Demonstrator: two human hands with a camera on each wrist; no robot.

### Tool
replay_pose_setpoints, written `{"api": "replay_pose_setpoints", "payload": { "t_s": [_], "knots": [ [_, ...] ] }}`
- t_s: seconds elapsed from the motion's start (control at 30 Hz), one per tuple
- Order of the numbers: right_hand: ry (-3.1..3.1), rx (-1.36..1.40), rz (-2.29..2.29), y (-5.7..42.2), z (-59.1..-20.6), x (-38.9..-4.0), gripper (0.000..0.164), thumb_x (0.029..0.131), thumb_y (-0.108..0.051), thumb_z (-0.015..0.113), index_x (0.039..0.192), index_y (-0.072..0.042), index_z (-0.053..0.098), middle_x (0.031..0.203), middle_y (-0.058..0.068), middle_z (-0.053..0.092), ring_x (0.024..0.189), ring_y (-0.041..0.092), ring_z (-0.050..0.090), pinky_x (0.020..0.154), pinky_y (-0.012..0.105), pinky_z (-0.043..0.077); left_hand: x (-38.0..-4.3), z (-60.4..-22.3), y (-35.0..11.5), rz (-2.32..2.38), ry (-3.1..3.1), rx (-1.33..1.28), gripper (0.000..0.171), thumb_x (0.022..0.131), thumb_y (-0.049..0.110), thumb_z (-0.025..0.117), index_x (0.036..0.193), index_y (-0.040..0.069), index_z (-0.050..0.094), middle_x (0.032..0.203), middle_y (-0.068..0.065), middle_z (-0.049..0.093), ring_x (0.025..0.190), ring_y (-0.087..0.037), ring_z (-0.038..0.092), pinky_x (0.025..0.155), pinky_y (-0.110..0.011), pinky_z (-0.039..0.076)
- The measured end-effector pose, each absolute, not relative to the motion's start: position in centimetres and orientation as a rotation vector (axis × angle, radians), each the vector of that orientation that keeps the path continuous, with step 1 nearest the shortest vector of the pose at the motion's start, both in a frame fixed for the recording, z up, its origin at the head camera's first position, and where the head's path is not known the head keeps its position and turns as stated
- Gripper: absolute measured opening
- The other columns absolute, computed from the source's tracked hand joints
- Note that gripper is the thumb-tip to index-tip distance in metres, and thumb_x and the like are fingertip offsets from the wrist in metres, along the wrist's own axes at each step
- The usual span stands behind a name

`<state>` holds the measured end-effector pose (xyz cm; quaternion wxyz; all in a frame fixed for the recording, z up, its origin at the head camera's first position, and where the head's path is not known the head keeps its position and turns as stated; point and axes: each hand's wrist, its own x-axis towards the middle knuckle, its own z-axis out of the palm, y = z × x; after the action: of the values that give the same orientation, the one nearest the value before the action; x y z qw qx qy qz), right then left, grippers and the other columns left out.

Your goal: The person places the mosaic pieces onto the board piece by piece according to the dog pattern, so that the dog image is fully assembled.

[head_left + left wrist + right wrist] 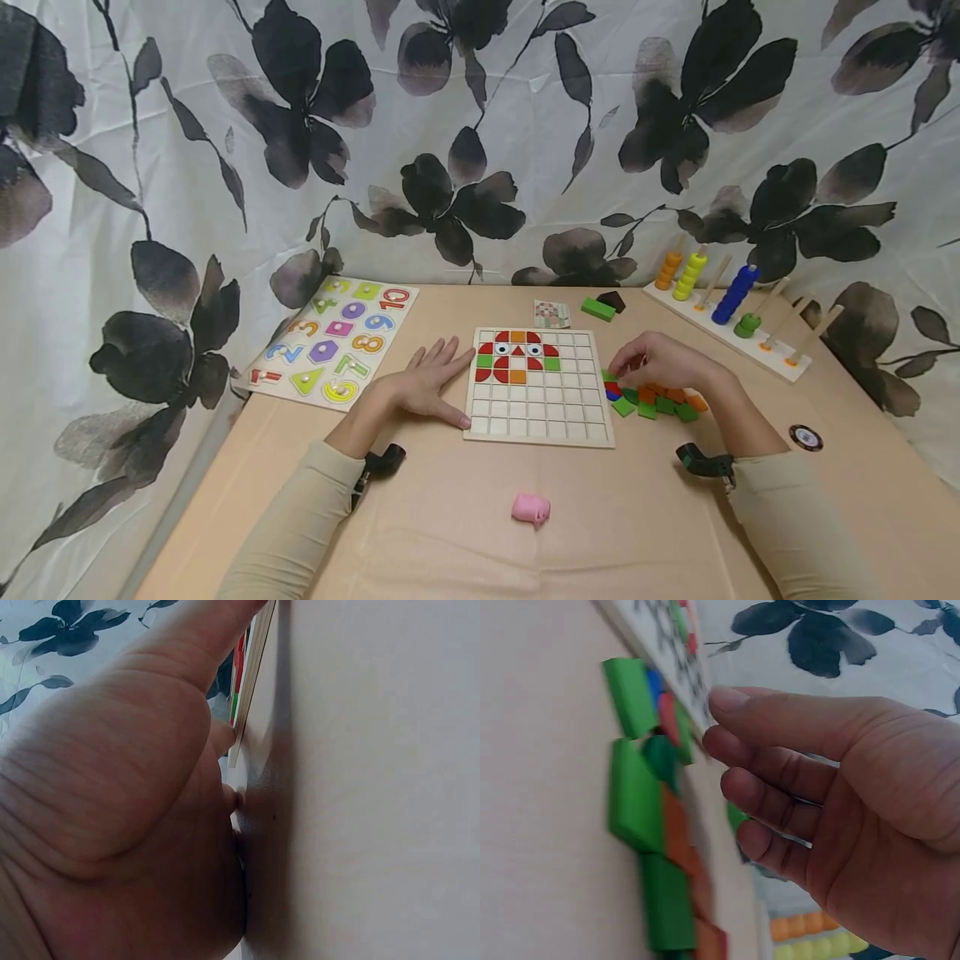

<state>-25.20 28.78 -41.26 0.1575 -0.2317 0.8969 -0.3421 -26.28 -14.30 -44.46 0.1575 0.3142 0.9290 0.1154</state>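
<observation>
A white grid board (540, 408) lies on the table, its upper left squares filled with red, green, orange and eye-patterned tiles (517, 352). My left hand (423, 383) rests on the table with fingers spread, thumb and forefinger touching the board's left edge. Over a pile of loose green, orange, red and blue tiles (666, 404) right of the board hovers my right hand (667, 362). In the right wrist view, its fingers (772, 791) are loosely bent, thumb close to the forefinger, and no tile shows between them. Green tiles (634, 802) stand out below that hand.
A number and shape board (318, 354) lies at left. Behind the grid board are a small pattern card (552, 314) and a green block (597, 309). A peg stand with coloured beads (735, 296) is back right. A pink figure (531, 508) sits in front; a round disc (806, 437) lies right.
</observation>
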Motion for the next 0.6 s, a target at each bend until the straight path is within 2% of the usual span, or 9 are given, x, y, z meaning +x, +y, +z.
{"api": "replay_pose_setpoints", "payload": {
  "t_s": [0.27, 0.6],
  "knots": [
    [2.571, -0.625, -0.844, 27.94, -42.48, -25.65, 0.012, 0.082, -0.013, 0.077, 0.092, -0.013, 0.070, 0.080, 0.000, 0.064, 0.077, 0.020, 0.056, 0.069, 0.027, 0.051, -26.37, -44.37, -14.31, 0.344, 2.654, 0.891, 0.123, 0.062, 0.082, 0.064, 0.156, 0.028, 0.005, 0.161, -0.011, -0.008, 0.146, -0.031, -0.012, 0.115, -0.054, -0.006],
    [2.653, -0.553, -0.748, 28.69, -42.17, -25.41, 0.012, 0.085, -0.007, 0.072, 0.094, -0.016, 0.071, 0.086, -0.001, 0.065, 0.080, 0.020, 0.055, 0.076, 0.031, 0.051, -26.46, -44.57, -14.32, 0.346, 2.653, 0.893, 0.124, 0.062, 0.083, 0.063, 0.156, 0.027, 0.006, 0.161, -0.011, -0.008, 0.147, -0.030, -0.012, 0.115, -0.054, -0.005]
  ]
}}
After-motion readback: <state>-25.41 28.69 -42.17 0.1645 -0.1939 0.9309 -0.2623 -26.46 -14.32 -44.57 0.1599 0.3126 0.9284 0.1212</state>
